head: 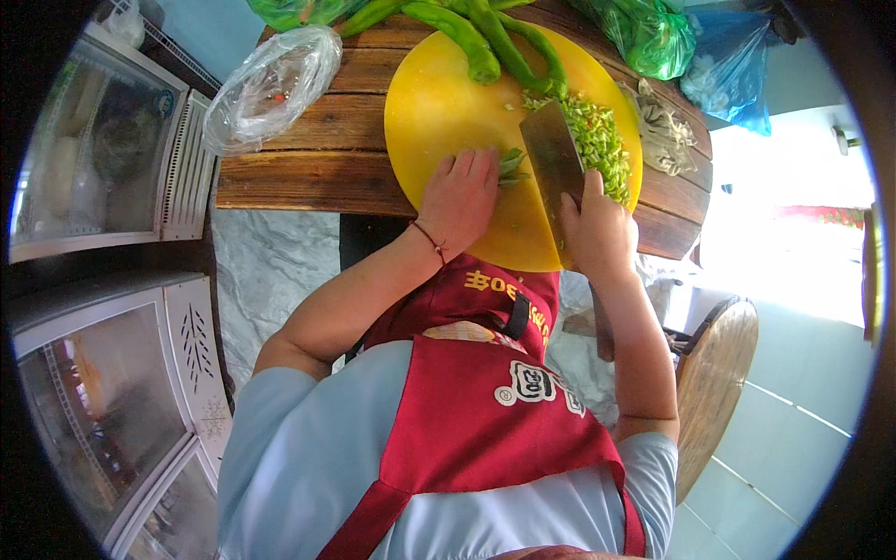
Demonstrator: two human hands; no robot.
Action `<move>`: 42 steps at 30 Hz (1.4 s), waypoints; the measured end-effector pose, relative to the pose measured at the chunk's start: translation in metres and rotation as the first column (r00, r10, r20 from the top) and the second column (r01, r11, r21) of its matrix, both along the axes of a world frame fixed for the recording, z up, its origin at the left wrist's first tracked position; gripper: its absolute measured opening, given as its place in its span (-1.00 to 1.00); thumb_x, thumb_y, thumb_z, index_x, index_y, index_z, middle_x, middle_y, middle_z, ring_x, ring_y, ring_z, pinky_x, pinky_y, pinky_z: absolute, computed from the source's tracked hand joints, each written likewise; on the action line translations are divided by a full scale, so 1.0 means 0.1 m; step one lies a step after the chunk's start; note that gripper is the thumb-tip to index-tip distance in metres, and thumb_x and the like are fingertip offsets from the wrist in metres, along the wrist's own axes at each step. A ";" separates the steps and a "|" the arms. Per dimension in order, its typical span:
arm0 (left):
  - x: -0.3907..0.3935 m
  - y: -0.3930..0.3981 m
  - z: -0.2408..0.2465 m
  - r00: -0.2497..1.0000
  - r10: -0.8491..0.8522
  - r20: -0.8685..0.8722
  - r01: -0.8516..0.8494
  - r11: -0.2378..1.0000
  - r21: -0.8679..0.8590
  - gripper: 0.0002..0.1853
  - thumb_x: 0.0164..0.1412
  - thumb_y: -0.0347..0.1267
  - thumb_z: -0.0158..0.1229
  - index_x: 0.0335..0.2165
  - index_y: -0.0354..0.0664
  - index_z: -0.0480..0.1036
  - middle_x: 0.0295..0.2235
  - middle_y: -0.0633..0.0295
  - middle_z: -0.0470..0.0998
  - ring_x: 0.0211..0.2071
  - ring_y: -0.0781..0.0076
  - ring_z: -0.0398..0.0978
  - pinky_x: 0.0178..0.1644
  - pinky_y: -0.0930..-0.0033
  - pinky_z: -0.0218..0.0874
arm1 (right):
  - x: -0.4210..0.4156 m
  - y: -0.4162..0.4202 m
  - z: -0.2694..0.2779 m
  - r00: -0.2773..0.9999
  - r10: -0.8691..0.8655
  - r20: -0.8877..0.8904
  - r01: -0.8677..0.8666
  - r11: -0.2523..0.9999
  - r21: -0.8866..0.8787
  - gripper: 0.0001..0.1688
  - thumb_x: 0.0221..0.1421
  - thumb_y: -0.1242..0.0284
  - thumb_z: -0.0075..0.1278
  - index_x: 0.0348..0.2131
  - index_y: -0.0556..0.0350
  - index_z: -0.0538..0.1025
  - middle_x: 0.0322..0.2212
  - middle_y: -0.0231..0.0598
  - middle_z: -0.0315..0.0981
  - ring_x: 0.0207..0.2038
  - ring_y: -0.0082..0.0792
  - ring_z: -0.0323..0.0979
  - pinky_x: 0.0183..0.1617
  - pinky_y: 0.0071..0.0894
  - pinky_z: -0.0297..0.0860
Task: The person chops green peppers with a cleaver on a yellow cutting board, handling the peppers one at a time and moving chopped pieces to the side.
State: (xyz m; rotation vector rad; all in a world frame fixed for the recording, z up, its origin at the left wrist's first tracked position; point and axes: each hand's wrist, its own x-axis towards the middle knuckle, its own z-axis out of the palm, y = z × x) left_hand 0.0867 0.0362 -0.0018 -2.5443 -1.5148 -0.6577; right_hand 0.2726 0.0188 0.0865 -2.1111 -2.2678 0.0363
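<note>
My right hand [598, 227] grips a broad metal cleaver [553, 157], whose blade lies over the right half of a round yellow cutting board [427, 105]. Under the fingers of my left hand [463, 199] are pieces of green pepper [512, 166], pressed on the board to the left of the blade. Chopped green pepper [600, 140] is heaped along the board's right side, touching or close to the blade. Several whole long green peppers [462, 42] lie over the board's far edge, with their far ends partly cut off by the picture's rim.
The board rests on a wooden plank table [308, 178]. A clear plastic bag [273, 91] is at the left, a green plastic bag [654, 42] and a blue one [731, 70] at the far right. Crumpled pale scraps [661, 129] lie right of the board. Glass-door refrigerators [105, 147] stand left.
</note>
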 end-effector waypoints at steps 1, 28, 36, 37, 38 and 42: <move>0.01 0.01 0.00 1.000 0.001 0.001 -0.001 1.000 0.004 -0.58 0.04 -0.38 -0.01 -0.11 -0.36 0.38 -0.25 0.16 0.36 -0.19 0.28 0.30 -0.14 0.31 0.16 | 0.02 -0.01 0.01 1.000 -0.013 -0.014 0.013 1.000 0.004 -0.57 0.12 0.22 -0.03 -0.13 0.10 0.29 -0.65 0.03 0.45 -0.56 0.14 0.45 -0.52 0.05 0.38; 0.05 0.12 -0.08 0.998 0.016 0.065 -0.018 0.999 0.031 -0.77 0.03 -0.39 -0.03 -0.32 -0.24 0.44 -0.31 0.20 0.33 -0.23 0.27 0.29 -0.16 0.30 0.15 | -0.21 0.12 0.01 0.998 -0.012 -0.060 0.012 1.000 -0.001 -0.58 0.15 0.19 -0.07 -0.19 0.15 0.24 -0.66 0.10 0.44 -0.57 0.15 0.46 -0.50 0.07 0.37; 0.00 0.11 -0.02 0.999 -0.030 0.032 0.033 0.997 -0.075 -0.59 0.06 -0.34 -0.01 -0.12 -0.35 0.38 -0.28 0.13 0.34 -0.22 0.19 0.31 -0.14 0.26 0.19 | -0.47 0.46 0.07 0.992 0.092 0.082 -0.080 0.986 -0.144 -0.64 0.17 0.25 -0.10 -0.26 0.18 0.21 -0.60 0.11 0.47 -0.49 0.16 0.48 -0.45 0.03 0.42; 0.00 0.11 -0.02 0.998 -0.027 0.053 0.031 0.997 -0.068 -0.58 0.07 -0.32 0.00 -0.11 -0.35 0.37 -0.28 0.13 0.34 -0.22 0.18 0.31 -0.13 0.25 0.19 | -0.50 0.48 0.05 0.991 0.090 0.096 -0.077 0.988 -0.135 -0.64 0.17 0.25 -0.10 -0.26 0.18 0.21 -0.59 0.11 0.47 -0.48 0.16 0.49 -0.44 0.03 0.42; -0.01 0.11 -0.02 0.997 -0.025 0.074 0.029 0.998 -0.062 -0.57 0.07 -0.31 0.02 -0.10 -0.36 0.36 -0.27 0.13 0.34 -0.21 0.18 0.32 -0.13 0.24 0.19 | -0.52 0.45 0.07 0.996 0.078 0.052 -0.071 0.990 -0.125 -0.63 0.17 0.24 -0.09 -0.26 0.16 0.21 -0.58 0.12 0.47 -0.48 0.17 0.48 -0.44 0.04 0.42; -0.03 0.01 0.01 0.972 0.062 0.227 -0.056 0.998 -0.033 -0.48 0.08 -0.22 0.08 -0.04 -0.36 0.32 -0.25 0.12 0.34 -0.17 0.18 0.32 -0.11 0.22 0.18 | -0.38 0.38 0.03 1.000 -0.004 0.015 0.004 1.000 0.010 -0.63 0.17 0.21 -0.09 -0.24 0.13 0.23 -0.64 0.02 0.48 -0.54 0.07 0.51 -0.50 -0.04 0.44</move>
